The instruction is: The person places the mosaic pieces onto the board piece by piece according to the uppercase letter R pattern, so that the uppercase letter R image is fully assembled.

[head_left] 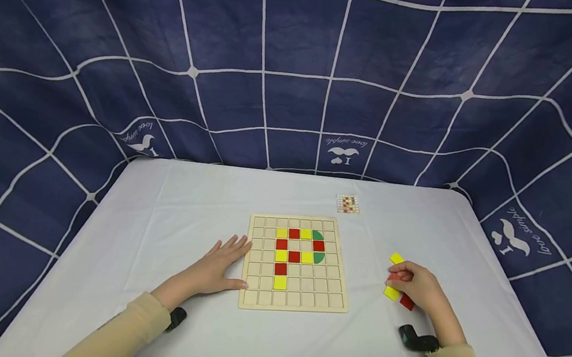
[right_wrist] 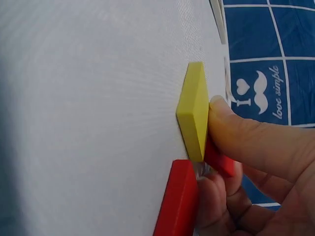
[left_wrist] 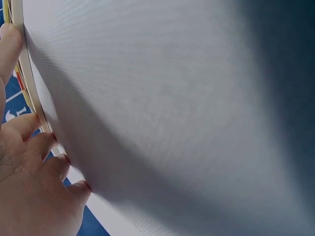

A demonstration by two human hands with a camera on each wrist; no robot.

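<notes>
A wooden grid board point(head_left: 311, 300) lies on the table, with red and yellow square tiles and two green rounded pieces set in its cells. My left hand point(head_left: 216, 267) rests at the board's left edge, fingers spread, thumb and fingertips touching the rim. In the left wrist view that hand point(left_wrist: 39, 172) lies along the board's side. To the right of the board, my right hand point(head_left: 418, 284) pinches a red square tile point(right_wrist: 220, 158) between thumb and fingers. Close by lie a yellow tile point(right_wrist: 194, 110) and another red tile point(right_wrist: 178, 201). A second yellow tile point(head_left: 396, 258) lies just beyond the fingers.
A small card with a coloured grid pattern point(head_left: 348, 204) lies behind the board. White cloth point(head_left: 199, 204) covers the table. A dark blue curtain with white lines point(head_left: 294, 104) hangs at the back and sides.
</notes>
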